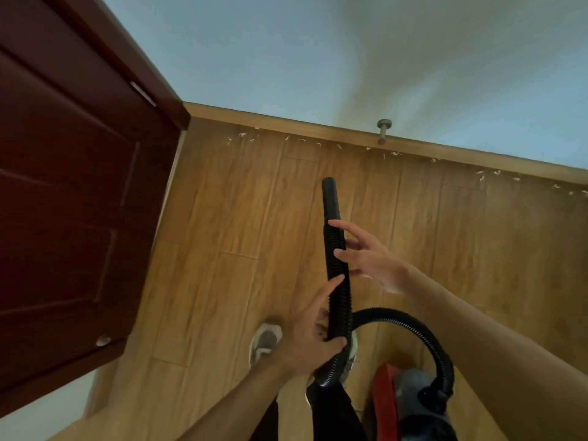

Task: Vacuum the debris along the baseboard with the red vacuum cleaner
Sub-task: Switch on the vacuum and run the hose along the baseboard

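A black ribbed vacuum hose [338, 268] rises in front of me, its smooth nozzle [330, 198] pointing toward the wooden baseboard [318, 127]. My left hand [310, 337] grips the hose low down. My right hand [369, 257] is beside the hose higher up, fingers spread and touching its ribs without closing. The hose loops right and down to the red vacuum cleaner [410, 405] on the floor at the lower right. White scraps of debris [394, 153] lie scattered along the foot of the baseboard, from left to far right.
A dark red door [70, 202] stands open on the left. A metal door stopper [383, 130] sticks out of the baseboard. Wood-pattern floor [254, 218] stretches between me and the wall. My shoe [265, 342] is below the hose.
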`<state>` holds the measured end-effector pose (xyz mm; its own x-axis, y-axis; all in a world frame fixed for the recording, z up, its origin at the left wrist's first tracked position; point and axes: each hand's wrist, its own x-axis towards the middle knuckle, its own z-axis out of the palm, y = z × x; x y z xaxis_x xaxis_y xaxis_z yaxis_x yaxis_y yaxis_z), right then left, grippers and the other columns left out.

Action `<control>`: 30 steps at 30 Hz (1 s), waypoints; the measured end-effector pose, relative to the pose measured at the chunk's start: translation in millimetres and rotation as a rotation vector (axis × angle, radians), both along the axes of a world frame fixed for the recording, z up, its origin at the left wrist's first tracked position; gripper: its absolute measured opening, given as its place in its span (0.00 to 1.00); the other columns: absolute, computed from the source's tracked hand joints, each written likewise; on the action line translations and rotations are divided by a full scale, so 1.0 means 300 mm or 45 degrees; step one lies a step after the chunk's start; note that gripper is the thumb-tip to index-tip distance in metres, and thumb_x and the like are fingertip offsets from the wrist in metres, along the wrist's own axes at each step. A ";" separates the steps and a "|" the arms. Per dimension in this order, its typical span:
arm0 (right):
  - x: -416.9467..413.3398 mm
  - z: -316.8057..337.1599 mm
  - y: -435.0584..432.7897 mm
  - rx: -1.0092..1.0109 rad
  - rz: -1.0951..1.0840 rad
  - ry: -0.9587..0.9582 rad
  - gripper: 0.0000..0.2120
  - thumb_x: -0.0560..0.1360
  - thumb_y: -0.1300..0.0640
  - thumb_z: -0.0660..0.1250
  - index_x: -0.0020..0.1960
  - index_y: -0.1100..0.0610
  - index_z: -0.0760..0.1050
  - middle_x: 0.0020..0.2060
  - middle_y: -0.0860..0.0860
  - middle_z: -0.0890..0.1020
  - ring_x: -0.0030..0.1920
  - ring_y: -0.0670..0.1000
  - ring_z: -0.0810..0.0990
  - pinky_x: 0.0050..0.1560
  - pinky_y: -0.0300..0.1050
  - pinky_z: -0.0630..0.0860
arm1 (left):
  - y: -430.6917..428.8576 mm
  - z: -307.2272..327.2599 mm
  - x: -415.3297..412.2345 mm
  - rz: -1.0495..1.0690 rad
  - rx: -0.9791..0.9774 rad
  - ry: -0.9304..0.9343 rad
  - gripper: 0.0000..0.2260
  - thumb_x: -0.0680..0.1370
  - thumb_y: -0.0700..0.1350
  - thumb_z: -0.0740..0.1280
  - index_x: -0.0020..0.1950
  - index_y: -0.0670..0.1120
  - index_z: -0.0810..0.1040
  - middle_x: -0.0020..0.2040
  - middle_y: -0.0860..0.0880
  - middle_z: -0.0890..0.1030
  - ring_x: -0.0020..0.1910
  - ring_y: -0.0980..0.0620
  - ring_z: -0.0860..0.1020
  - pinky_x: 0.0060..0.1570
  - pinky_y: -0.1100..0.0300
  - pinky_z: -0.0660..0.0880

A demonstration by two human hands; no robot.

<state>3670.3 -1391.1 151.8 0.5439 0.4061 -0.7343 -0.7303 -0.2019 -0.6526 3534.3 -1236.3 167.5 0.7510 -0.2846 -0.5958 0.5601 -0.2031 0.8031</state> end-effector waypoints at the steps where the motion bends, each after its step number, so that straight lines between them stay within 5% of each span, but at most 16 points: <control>1: 0.013 -0.005 0.004 0.015 0.012 0.011 0.26 0.79 0.65 0.65 0.69 0.41 0.71 0.60 0.56 0.79 0.58 0.56 0.81 0.55 0.58 0.81 | 0.007 -0.003 0.010 -0.008 0.006 -0.018 0.41 0.75 0.35 0.71 0.76 0.69 0.58 0.65 0.58 0.76 0.55 0.58 0.79 0.54 0.65 0.77; 6: 0.053 -0.034 0.050 0.007 0.069 0.101 0.25 0.78 0.66 0.65 0.67 0.40 0.72 0.60 0.54 0.80 0.57 0.55 0.81 0.51 0.52 0.82 | 0.046 -0.027 0.077 -0.052 0.013 -0.056 0.37 0.74 0.36 0.71 0.76 0.61 0.62 0.67 0.64 0.72 0.58 0.62 0.76 0.54 0.64 0.76; 14: 0.061 -0.116 0.063 -0.047 -0.015 0.150 0.25 0.79 0.65 0.65 0.66 0.38 0.73 0.60 0.53 0.80 0.58 0.55 0.81 0.60 0.59 0.78 | 0.071 -0.116 0.159 -0.056 0.036 0.036 0.32 0.74 0.42 0.72 0.71 0.66 0.66 0.61 0.67 0.74 0.61 0.59 0.74 0.62 0.52 0.76; 19: 0.069 -0.155 0.067 -0.078 -0.074 0.162 0.26 0.79 0.65 0.65 0.67 0.39 0.71 0.61 0.53 0.79 0.57 0.53 0.81 0.54 0.53 0.79 | 0.088 -0.171 0.198 -0.101 -0.005 0.095 0.32 0.74 0.40 0.73 0.70 0.65 0.66 0.62 0.58 0.75 0.60 0.56 0.75 0.60 0.55 0.77; 23: 0.083 -0.174 0.078 -0.108 -0.148 0.188 0.25 0.79 0.66 0.64 0.69 0.41 0.70 0.62 0.54 0.79 0.54 0.52 0.81 0.43 0.45 0.79 | 0.100 -0.183 0.238 -0.062 -0.102 0.212 0.33 0.76 0.35 0.72 0.62 0.73 0.68 0.56 0.57 0.75 0.49 0.65 0.77 0.51 0.55 0.80; 27: 0.077 -0.173 0.065 -0.150 -0.202 0.176 0.27 0.80 0.65 0.64 0.73 0.41 0.66 0.62 0.54 0.79 0.55 0.51 0.81 0.40 0.41 0.80 | 0.079 -0.188 0.262 -0.092 -0.089 0.263 0.34 0.76 0.35 0.72 0.62 0.75 0.68 0.60 0.56 0.75 0.59 0.52 0.77 0.55 0.50 0.80; 30: 0.049 -0.162 0.016 -0.152 -0.292 0.163 0.32 0.80 0.62 0.65 0.76 0.38 0.60 0.59 0.53 0.80 0.55 0.51 0.82 0.45 0.44 0.81 | 0.039 -0.184 0.272 -0.146 -0.078 0.248 0.33 0.75 0.35 0.72 0.66 0.70 0.69 0.63 0.58 0.75 0.61 0.53 0.76 0.62 0.48 0.78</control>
<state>3685.1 -1386.3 103.1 0.5113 0.1901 -0.8381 -0.8406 -0.0920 -0.5337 3615.9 -1224.5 112.3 0.5843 -0.4016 -0.7052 0.6815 -0.2289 0.6951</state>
